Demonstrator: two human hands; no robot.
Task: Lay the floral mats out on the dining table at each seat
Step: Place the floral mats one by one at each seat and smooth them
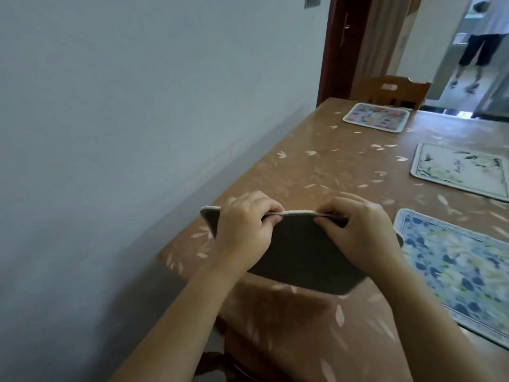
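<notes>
The left hand [242, 227] and right hand [360, 230] both pinch the top edge of a mat [300, 255], fingers closed on it, its grey back facing the camera, lifted above the near corner of the table [316, 166]. Further right, three floral mats already lie flat: pink mat [376, 117], blue mat [451, 260], white mat [462, 169]. This one apparently remains to set down.

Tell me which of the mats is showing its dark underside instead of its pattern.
The mat held up by the left hand and right hand at the near table edge. The three others lie flat, patterns up.
</notes>
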